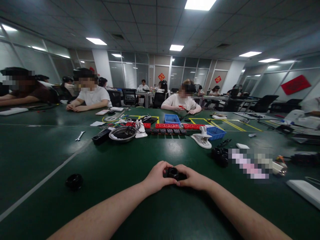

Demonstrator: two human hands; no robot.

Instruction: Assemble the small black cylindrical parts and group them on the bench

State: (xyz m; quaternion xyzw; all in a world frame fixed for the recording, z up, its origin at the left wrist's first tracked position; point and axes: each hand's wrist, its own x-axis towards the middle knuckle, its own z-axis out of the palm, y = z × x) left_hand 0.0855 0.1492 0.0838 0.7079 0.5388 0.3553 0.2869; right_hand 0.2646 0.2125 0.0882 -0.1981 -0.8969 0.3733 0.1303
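Observation:
Both of my hands meet over a small black round part (173,173) resting low on the dark green table (112,186). My left hand (157,176) grips its left side and my right hand (193,178) grips its right side. The fingers cover most of the part, so only its top ring shows. A similar black round part (74,181) lies alone on the table to my left, well apart from my hands.
Further back lie a metal bowl-like dish (122,134), rows of red and black blocks (167,128), blue bins (215,132), a white clip stand (203,138), a wrench (80,136) and black parts (221,156). Several people sit across the table.

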